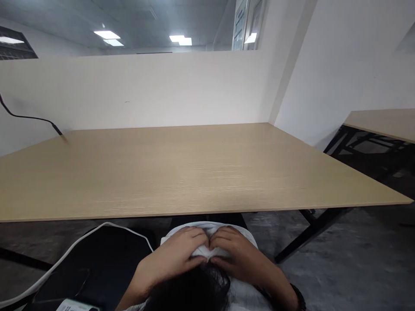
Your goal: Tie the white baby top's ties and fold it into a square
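White crumpled cloth [210,226] sits bottom centre, below the light wooden table [194,172] edge. Long axis roughly left-right; facing unclear. Left hand [177,257] and right hand [238,257] both clench it, fingertips meeting. White label [76,306] lower left: unreadable.

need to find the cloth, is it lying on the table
No, the cloth is gripped by the left hand and right hand below the near edge of the table.

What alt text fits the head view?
The left hand and right hand clutch a bunched white cloth close to the body, below the near edge of a wooden table. A white cable curves at lower left.
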### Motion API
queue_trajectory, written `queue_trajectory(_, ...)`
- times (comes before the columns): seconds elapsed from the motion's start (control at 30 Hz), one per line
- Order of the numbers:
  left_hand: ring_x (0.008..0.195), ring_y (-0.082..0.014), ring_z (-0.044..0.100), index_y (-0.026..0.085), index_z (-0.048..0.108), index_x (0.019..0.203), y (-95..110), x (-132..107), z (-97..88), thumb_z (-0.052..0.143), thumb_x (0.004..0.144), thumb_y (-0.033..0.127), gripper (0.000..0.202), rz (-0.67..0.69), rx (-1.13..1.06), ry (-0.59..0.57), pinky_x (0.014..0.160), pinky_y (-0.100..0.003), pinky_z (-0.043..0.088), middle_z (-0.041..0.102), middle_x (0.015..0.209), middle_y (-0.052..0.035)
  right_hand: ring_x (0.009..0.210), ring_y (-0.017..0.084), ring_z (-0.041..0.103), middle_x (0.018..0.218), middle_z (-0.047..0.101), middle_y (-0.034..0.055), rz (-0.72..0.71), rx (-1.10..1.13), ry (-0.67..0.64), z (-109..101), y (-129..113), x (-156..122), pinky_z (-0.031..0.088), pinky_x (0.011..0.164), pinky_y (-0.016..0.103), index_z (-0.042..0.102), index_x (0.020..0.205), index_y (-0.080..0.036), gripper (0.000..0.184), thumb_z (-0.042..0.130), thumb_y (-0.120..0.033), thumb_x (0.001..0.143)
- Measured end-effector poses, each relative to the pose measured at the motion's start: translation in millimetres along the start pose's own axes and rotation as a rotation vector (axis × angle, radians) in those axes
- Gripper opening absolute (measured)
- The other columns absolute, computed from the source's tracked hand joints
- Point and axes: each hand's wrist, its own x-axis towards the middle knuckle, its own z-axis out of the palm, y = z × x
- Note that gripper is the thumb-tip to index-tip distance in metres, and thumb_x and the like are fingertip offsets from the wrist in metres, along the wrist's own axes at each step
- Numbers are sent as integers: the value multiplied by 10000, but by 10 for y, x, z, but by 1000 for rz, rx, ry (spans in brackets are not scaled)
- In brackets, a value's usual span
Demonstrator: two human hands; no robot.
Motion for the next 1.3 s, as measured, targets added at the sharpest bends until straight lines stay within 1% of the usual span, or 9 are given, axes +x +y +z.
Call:
queue_trajectory(0.17, 980, -219, 615, 270, 642, 945, 10, -34, -20, 626, 935, 348, 81, 45, 66, -19, 894, -338, 416, 695, 1009, -13, 965, 217, 624, 982, 715, 26, -5, -100, -28, 87, 36, -13, 454, 885, 370, 671, 943, -282, 24, 665, -292, 921)
queue_trajectory(0.3, 819, -187, 584, 204, 580, 811, 80, -34, -62, 545, 956, 190, 150, 65, 194, 62, 827, -338, 388, 674, 870, -2, 887, 202, 576, 895, 670, 27, -81, -209, 48, 76, 18, -1, 432, 847, 365, 592, 861, -212, 113, 569, -165, 961)
queue_trajectory(0.4, 824, -193, 558, 197, 565, 846, 147, -42, -93, 484, 960, 152, 147, 123, 180, 212, 792, -329, 395, 658, 888, -29, 872, 196, 550, 879, 641, 29, -164, -168, 182, 5, -51, 2, 428, 827, 362, 549, 901, -213, 134, 489, -130, 989)
queue_trajectory(0.53, 866, -181, 567, 203, 548, 922, 215, -66, -92, 439, 973, 122, 145, 246, -38, 466, 818, -303, 429, 649, 905, -35, 799, 177, 538, 840, 599, 17, -217, 72, 408, -163, -157, -48, 448, 738, 317, 523, 980, -235, 114, 488, -127, 983)
queue_trajectory(0.73, 841, -165, 579, 208, 576, 972, 119, -116, -34, 533, 957, 141, 82, 244, -232, 741, 760, -266, 459, 610, 898, -30, 742, 158, 551, 820, 587, 11, -109, 206, 553, -376, -167, -196, 450, 642, 262, 548, 998, -251, 134, 523, -123, 967)
queue_trajectory(0.93, 837, -168, 570, 233, 650, 1108, 26, -161, -56, 509, 973, 130, 220, 248, -229, 1005, 718, -262, 450, 638, 914, -35, 740, 146, 562, 817, 580, 10, -66, 257, 798, -406, -147, -290, 459, 635, 237, 562, 981, -246, 84, 540, -165, 974)
queue_trajectory(1.03, 839, -174, 577, 234, 657, 1122, 80, -126, -72, 504, 968, 119, 245, 268, -100, 885, 771, -291, 465, 668, 904, -30, 702, 137, 547, 805, 575, 4, -33, 254, 755, -408, -201, -268, 445, 599, 225, 557, 979, -244, 51, 533, -199, 986)
queue_trajectory(1.13, 966, -213, 595, 222, 649, 1173, 128, -61, -78, 538, 961, 164, 247, 157, 41, 698, 885, -358, 480, 680, 1021, -68, 653, 125, 524, 779, 579, -3, 115, 200, 574, -402, -212, -206, 422, 564, 218, 570, 966, -231, 76, 507, -243, 1006)
queue_trajectory(1.3, 1243, -268, 519, 241, 585, 1329, 181, 36, -10, 583, 954, 283, 378, 144, 98, 454, 1054, -436, 439, 603, 1308, -112, 847, 163, 613, 918, 650, 21, 190, 108, 374, -345, -174, -145, 491, 750, 257, 590, 1090, -228, 146, 577, -312, 970)
